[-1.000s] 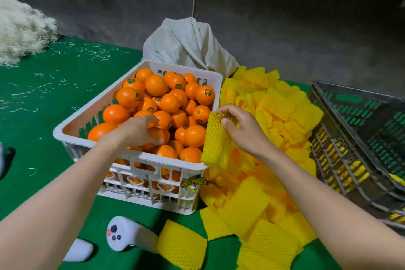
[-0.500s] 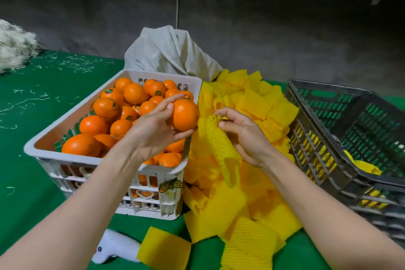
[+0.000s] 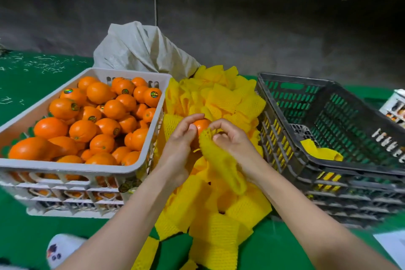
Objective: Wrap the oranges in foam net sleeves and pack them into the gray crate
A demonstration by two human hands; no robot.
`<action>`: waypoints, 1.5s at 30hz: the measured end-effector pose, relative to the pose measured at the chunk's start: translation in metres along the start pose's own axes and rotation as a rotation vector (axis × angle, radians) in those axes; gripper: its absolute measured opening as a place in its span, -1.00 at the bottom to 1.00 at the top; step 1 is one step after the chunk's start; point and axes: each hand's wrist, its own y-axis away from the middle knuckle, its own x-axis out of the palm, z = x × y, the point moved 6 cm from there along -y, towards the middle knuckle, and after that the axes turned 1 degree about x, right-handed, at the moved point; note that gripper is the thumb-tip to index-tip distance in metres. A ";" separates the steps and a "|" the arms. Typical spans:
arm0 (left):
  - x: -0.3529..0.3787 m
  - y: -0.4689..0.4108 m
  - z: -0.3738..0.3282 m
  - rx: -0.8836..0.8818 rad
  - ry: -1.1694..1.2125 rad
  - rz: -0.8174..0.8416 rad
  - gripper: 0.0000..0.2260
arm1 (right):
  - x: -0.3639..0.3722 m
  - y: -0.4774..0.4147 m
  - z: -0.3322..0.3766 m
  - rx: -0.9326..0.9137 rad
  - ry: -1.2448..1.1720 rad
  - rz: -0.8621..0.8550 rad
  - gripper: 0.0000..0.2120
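Note:
My left hand [image 3: 178, 149] grips an orange [image 3: 202, 125] above the heap of yellow foam net sleeves [image 3: 221, 103]. My right hand [image 3: 233, 144] pinches the open mouth of one yellow sleeve [image 3: 215, 158], which hangs down from my fingers right beside the orange. The white crate [image 3: 72, 167] on the left is full of loose oranges [image 3: 100, 116]. On the right stands the gray crate [image 3: 306, 160], holding a wrapped yellow piece [image 3: 318, 151] at its bottom.
A gray sack [image 3: 140, 48] sits behind the white crate. A white controller [image 3: 60, 250] lies at the near left on the green table cover [image 3: 26, 85]. A sheet of paper [image 3: 392, 245] lies at the near right. A dark wall runs behind.
My left hand carried the orange from over the white crate rightward to the sleeve. My right hand has spread the sleeve's mouth against the orange. The view shifted right.

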 end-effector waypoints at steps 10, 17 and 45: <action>0.028 0.006 0.026 -0.137 0.111 0.209 -0.60 | -0.039 0.011 -0.017 -0.062 0.254 -0.362 -0.84; 0.038 0.003 0.036 -0.103 0.291 -0.025 -0.47 | -0.030 0.031 -0.018 -0.147 0.158 -0.503 -0.88; 0.031 -0.014 0.066 -0.477 0.179 -0.154 -0.56 | -0.038 0.004 -0.066 0.285 -0.382 -0.024 -0.76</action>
